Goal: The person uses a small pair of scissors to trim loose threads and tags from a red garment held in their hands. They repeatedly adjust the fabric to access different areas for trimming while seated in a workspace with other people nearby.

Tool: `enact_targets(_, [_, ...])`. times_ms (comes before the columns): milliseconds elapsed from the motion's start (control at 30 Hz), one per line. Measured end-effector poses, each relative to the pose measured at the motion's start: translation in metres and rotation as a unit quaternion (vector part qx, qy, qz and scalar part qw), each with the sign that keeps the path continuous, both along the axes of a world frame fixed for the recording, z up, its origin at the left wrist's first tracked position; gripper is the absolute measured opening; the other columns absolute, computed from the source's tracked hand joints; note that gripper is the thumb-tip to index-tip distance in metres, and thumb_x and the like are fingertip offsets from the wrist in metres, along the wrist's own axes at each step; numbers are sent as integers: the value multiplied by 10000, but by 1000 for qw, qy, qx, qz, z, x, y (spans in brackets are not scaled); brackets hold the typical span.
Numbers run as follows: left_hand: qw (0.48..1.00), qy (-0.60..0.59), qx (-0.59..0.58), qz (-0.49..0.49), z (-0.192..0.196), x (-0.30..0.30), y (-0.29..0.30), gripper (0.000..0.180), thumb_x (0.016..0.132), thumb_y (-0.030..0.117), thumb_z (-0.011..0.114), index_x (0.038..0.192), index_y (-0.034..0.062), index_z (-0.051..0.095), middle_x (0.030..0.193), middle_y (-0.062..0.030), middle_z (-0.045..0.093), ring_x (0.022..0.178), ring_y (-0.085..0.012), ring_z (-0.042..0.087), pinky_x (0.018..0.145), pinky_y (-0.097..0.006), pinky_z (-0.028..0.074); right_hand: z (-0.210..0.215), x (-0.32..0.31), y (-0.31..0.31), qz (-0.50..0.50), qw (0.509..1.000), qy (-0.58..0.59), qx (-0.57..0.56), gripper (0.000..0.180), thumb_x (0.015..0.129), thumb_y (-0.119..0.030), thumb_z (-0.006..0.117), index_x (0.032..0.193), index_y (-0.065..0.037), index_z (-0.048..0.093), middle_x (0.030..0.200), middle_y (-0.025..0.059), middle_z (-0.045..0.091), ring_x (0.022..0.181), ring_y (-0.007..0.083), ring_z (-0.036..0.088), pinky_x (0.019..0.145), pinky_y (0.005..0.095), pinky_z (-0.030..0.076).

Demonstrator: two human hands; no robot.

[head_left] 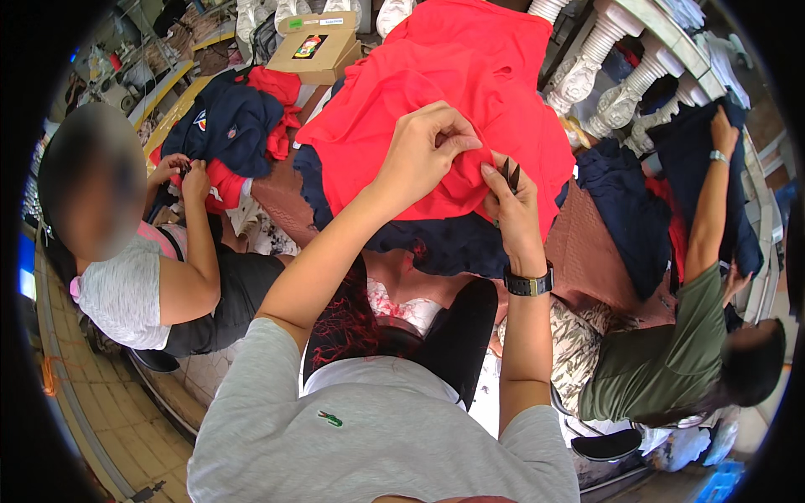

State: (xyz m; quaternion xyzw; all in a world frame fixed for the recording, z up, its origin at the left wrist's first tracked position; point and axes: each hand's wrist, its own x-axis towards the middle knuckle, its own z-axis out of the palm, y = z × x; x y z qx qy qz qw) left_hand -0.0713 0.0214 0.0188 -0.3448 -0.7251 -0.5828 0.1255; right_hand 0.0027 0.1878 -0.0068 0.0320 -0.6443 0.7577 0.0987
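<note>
Two bare hands work at the middle of the view, on one large bright red cloth garment [470, 75] spread over a heap of dark navy fabric [444, 239].

Far left: a seated person in a grey-white top [126, 293], both hands at a red and navy garment [231, 126]. Behind it, a flat brown cardboard box [323, 50].

Centre left: the left hand [428, 147], fingers bunched and pinching a fold of the red garment at its near edge. The cloth lies under and beyond this hand, running away toward the top of the view.

Centre right: the right hand [511, 205], just beside the left, closed around small dark thread snips [510, 174] whose blades point up at the pinched fold. A black wristwatch [528, 283] sits on this wrist. The red cloth's hem touches the hand's fingers.

Right: a second seated person in an olive green shirt [662, 369], one arm raised onto a dark navy garment [704, 159]. Above, white turned balusters [604, 75].
</note>
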Motion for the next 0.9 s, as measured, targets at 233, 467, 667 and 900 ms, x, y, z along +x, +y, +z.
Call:
enact_targets(233, [940, -173, 210, -205, 4, 3, -27, 116, 971, 101, 633, 954, -14, 641, 883, -72, 700, 764, -101, 626, 713, -263, 494, -2, 2, 0, -17, 999, -8, -46, 254, 994, -112, 606, 1234, -61, 668, 668, -92, 473, 469, 14, 321, 447, 214, 228])
enact_targets(467, [999, -12, -33, -34, 12, 44, -35, 161, 907, 67, 693, 1034, 5, 615, 802, -41, 634, 716, -135, 580, 659, -285, 483, -3, 2, -2, 8, 999, 2, -48, 262, 997, -127, 606, 1250, -67, 635, 625, -83, 433, 455, 28, 322, 449, 223, 227])
enact_targets(667, [995, 17, -14, 101, -2, 11, -27, 76, 887, 33, 720, 902, -4, 656, 753, -26, 623, 684, -88, 559, 628, -266, 471, -1, 6, -3, -64, 994, 23, -87, 218, 993, -135, 627, 1197, -60, 645, 650, -97, 408, 470, 19, 314, 453, 222, 223])
enact_targets(900, [857, 299, -99, 408, 4, -31, -63, 148, 863, 111, 744, 966, 43, 663, 820, -88, 629, 752, -214, 617, 679, -323, 504, 6, 3, 5, -101, 994, 36, 1, 257, 913, -72, 728, 1151, -68, 632, 634, -90, 390, 473, 47, 343, 467, 220, 265])
